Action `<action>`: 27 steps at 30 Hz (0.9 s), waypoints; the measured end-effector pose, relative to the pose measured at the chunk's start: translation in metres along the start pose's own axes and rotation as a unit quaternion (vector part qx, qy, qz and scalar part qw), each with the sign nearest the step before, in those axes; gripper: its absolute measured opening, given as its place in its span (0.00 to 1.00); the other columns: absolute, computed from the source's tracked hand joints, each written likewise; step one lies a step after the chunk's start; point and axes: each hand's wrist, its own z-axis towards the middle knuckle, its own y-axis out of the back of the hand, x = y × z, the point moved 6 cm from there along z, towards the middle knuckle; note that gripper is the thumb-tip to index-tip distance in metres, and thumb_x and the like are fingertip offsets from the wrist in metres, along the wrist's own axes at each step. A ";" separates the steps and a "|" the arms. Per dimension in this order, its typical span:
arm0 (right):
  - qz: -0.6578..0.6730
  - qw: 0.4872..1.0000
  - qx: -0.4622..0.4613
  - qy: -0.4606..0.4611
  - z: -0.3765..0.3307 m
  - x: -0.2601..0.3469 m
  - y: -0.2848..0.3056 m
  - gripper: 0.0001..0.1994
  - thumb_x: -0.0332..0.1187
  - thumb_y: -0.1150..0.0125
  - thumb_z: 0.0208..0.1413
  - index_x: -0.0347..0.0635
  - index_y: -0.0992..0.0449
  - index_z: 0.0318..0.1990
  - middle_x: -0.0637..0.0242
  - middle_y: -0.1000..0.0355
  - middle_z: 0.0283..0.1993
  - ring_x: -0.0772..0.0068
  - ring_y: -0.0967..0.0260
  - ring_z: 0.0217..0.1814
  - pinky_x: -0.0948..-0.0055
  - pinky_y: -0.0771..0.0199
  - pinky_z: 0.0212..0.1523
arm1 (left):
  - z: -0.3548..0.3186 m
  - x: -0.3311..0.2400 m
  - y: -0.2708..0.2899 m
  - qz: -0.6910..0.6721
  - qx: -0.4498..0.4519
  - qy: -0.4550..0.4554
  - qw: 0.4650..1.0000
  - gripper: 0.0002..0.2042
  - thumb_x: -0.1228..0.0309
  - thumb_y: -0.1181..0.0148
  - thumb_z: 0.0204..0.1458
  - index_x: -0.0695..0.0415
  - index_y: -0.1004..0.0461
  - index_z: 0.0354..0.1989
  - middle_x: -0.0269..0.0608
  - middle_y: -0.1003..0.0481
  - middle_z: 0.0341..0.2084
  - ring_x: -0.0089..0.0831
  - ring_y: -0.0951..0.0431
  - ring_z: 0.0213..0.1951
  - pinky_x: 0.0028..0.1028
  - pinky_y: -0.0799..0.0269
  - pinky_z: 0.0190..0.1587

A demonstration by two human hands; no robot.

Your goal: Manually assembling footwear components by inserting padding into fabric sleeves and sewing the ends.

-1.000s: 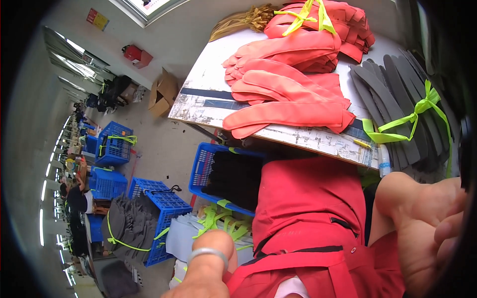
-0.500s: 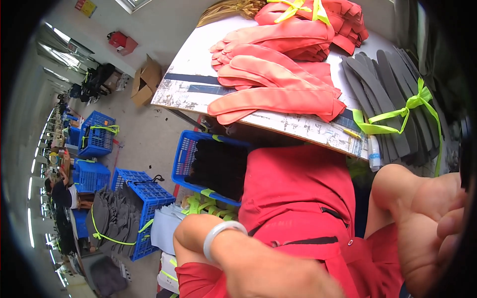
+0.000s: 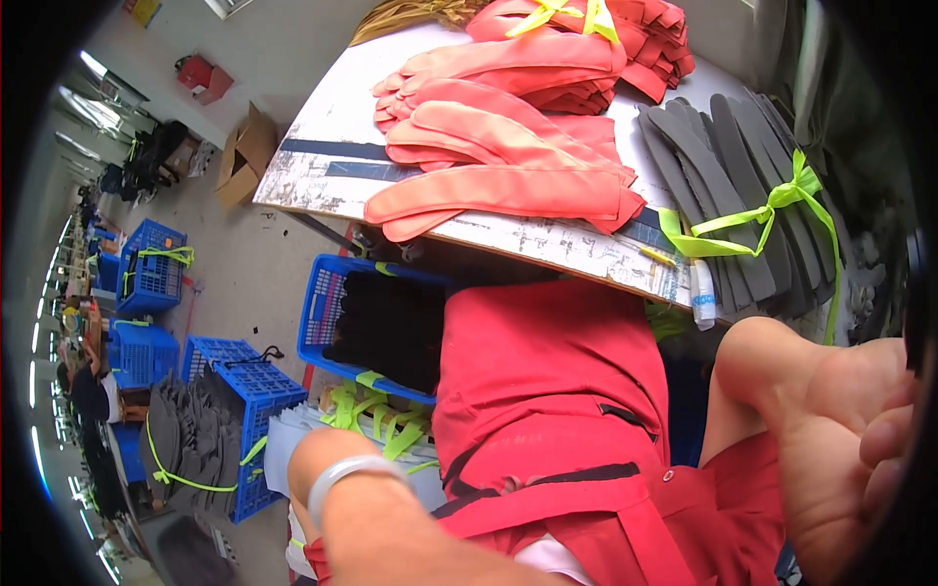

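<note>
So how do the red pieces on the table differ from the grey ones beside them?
The red pieces lie loose in a spread pile with fingers pointing left; the grey pieces are fanned out flat and tied with a yellow-green strap. The red ones look broader, the grey ones narrower strips. Both rest on the same table.

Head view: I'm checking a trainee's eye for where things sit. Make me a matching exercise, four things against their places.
Things:
1. red cut pieces
2. grey cut pieces
3. blue crate of black pieces
4. cardboard box

Places:
A. floor, by the wall
B. under the table edge
C. tabletop, tied with a yellow-green strap
D. tabletop, middle, loose stack

Pairs: 1-D, 2-C, 3-B, 4-A
</note>
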 end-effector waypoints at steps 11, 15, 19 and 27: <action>-0.105 0.992 0.039 -0.053 0.006 -0.004 0.004 0.17 0.33 0.43 0.55 0.37 0.34 0.51 0.58 0.26 0.35 0.70 0.28 0.34 0.73 0.28 0.34 | -0.042 -0.036 -0.008 0.273 -0.082 0.099 0.953 0.23 0.59 0.57 0.65 0.70 0.28 0.52 0.60 0.29 0.54 0.53 0.31 0.59 0.41 0.37 0.62; -0.142 0.984 0.054 -0.089 -0.004 -0.008 0.000 0.17 0.32 0.43 0.55 0.38 0.33 0.50 0.58 0.26 0.34 0.70 0.28 0.34 0.73 0.28 0.34 | -0.058 -0.054 -0.040 0.585 0.002 -0.133 0.800 0.22 0.61 0.58 0.66 0.71 0.28 0.53 0.59 0.31 0.57 0.55 0.34 0.61 0.41 0.40 0.64; -0.137 0.982 0.067 -0.111 -0.014 -0.007 -0.009 0.16 0.31 0.43 0.55 0.38 0.33 0.50 0.58 0.26 0.34 0.71 0.27 0.33 0.74 0.28 0.33 | -0.073 -0.065 -0.045 0.303 0.038 -0.093 0.948 0.16 0.68 0.63 0.64 0.62 0.26 0.43 0.47 0.28 0.44 0.41 0.28 0.48 0.36 0.35 0.56; -0.120 0.957 0.146 -0.219 -0.055 -0.016 -0.040 0.15 0.30 0.44 0.55 0.38 0.33 0.49 0.58 0.26 0.33 0.72 0.27 0.33 0.74 0.28 0.32 | -0.228 0.004 0.101 -0.026 -0.494 0.006 0.869 0.12 0.61 0.50 0.64 0.54 0.29 0.32 0.28 0.36 0.14 0.21 0.40 0.15 0.23 0.44 0.19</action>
